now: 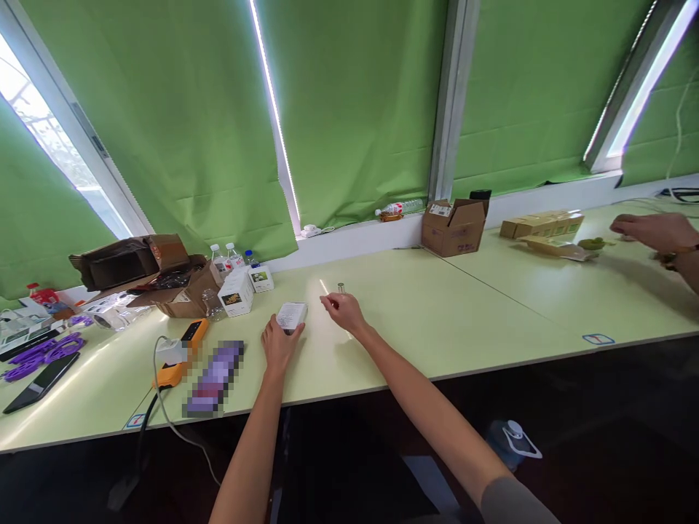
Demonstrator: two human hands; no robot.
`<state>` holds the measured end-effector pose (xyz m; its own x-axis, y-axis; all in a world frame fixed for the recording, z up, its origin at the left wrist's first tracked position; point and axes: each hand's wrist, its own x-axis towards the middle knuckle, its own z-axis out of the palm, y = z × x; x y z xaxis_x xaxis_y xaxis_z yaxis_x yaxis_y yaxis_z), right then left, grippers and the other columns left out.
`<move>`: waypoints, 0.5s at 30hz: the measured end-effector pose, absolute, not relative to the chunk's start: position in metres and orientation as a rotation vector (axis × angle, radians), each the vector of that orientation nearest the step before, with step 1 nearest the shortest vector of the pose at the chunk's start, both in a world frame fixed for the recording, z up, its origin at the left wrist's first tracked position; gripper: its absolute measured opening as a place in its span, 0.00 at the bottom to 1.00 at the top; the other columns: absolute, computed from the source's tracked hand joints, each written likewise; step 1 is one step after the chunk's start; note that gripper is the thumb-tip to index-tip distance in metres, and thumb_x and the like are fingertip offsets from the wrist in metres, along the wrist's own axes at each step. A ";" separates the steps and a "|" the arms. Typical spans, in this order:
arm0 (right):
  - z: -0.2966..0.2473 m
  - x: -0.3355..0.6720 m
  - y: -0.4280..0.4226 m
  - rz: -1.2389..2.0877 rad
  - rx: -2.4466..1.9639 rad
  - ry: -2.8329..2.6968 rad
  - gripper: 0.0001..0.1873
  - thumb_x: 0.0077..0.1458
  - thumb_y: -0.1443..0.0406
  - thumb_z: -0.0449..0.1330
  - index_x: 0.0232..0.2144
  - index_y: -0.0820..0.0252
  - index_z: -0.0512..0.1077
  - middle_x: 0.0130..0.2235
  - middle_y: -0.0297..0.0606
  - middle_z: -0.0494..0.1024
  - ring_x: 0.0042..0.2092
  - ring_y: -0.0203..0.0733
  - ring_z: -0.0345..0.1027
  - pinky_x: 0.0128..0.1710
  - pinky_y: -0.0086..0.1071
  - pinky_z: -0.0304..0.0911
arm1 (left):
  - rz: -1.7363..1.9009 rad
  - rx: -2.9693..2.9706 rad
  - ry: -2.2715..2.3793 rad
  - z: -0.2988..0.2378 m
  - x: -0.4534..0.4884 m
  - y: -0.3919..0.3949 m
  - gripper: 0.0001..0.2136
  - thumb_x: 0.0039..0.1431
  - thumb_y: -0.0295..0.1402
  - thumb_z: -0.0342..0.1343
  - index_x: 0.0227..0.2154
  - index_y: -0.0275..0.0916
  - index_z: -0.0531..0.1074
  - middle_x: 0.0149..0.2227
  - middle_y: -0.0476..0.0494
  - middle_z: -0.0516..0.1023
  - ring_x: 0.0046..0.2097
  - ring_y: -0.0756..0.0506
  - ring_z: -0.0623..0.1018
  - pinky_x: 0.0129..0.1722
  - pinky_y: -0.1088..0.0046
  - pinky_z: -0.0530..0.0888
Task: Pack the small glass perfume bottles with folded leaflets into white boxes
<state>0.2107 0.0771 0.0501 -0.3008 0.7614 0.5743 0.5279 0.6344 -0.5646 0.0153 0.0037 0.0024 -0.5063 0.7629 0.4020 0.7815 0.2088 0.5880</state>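
Note:
My left hand [279, 346] is closed around the near end of a small white box [293, 314] with fine print on its top face, resting on the pale table. To its right, my right hand [344, 311] hovers over or rests on the tabletop with fingers curled and the tips pinched together, pointing left. Whatever may be between those fingertips is too small to make out. Just behind the right hand stands a small clear glass-like piece [341, 287], its lower part hidden by the hand.
White cartons [237, 293], bottles and open cardboard boxes [188, 291] stand back left. An orange power strip [188, 342] and a blurred-out purple item [215, 378] lie nearer. A brown box [454, 227] sits back right; another person's hand [658, 233] works beside yellow cartons [543, 224].

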 end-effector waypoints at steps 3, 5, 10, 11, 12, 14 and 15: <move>0.048 0.205 0.072 0.537 -1.011 -2.108 0.21 0.62 0.55 0.51 0.24 0.60 0.74 0.25 0.34 0.75 0.28 0.35 0.66 0.32 0.28 0.56 | -1.252 -1.580 -2.443 0.002 0.014 0.003 0.40 0.48 0.50 0.60 0.60 0.36 0.53 0.56 0.26 0.66 0.58 0.31 0.67 0.54 0.53 0.65; 0.046 0.201 0.070 0.678 -0.980 -2.132 0.23 0.62 0.53 0.51 0.24 0.61 0.74 0.25 0.34 0.76 0.27 0.34 0.66 0.30 0.27 0.56 | -1.366 -1.610 -2.385 0.003 0.014 0.003 0.40 0.49 0.49 0.59 0.61 0.37 0.51 0.58 0.27 0.64 0.58 0.33 0.67 0.52 0.55 0.67; 0.039 0.195 0.072 1.095 -0.995 -2.074 0.28 0.58 0.45 0.51 0.26 0.62 0.74 0.27 0.37 0.77 0.21 0.32 0.63 0.21 0.26 0.56 | -1.601 -1.711 -2.136 0.007 0.021 0.002 0.38 0.51 0.47 0.60 0.61 0.41 0.51 0.59 0.33 0.62 0.58 0.37 0.67 0.54 0.58 0.68; 0.038 0.194 0.072 1.186 -0.989 -2.045 0.28 0.57 0.44 0.52 0.27 0.62 0.74 0.29 0.38 0.77 0.21 0.32 0.63 0.19 0.26 0.56 | -1.627 -1.734 -2.090 0.009 0.023 0.001 0.38 0.50 0.46 0.60 0.61 0.41 0.51 0.59 0.33 0.63 0.58 0.37 0.68 0.54 0.58 0.69; 0.037 0.194 0.073 1.259 -0.972 -2.015 0.27 0.56 0.43 0.53 0.29 0.62 0.74 0.31 0.39 0.78 0.21 0.32 0.64 0.18 0.26 0.57 | -1.647 -1.761 -2.046 0.010 0.025 0.001 0.38 0.50 0.46 0.61 0.61 0.41 0.51 0.59 0.33 0.63 0.58 0.37 0.68 0.54 0.58 0.69; 0.035 0.193 0.075 1.335 -0.915 -1.962 0.26 0.54 0.44 0.56 0.32 0.62 0.74 0.34 0.40 0.79 0.22 0.32 0.66 0.18 0.25 0.59 | -1.667 -1.832 -1.965 0.012 0.028 -0.001 0.39 0.49 0.45 0.62 0.61 0.41 0.52 0.58 0.34 0.63 0.58 0.37 0.68 0.55 0.57 0.69; 0.034 0.193 0.076 1.349 -0.890 -1.938 0.24 0.54 0.46 0.57 0.33 0.62 0.74 0.35 0.41 0.79 0.23 0.32 0.67 0.18 0.24 0.61 | -1.670 -1.873 -1.935 0.013 0.029 -0.001 0.38 0.48 0.45 0.62 0.60 0.41 0.53 0.58 0.34 0.63 0.58 0.37 0.67 0.55 0.57 0.68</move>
<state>0.1927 0.0758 0.0341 -0.5891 0.8015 0.1031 0.1817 0.2557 -0.9495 0.0294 -0.0013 0.0126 -0.3009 0.7361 0.6063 0.7073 -0.2542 0.6596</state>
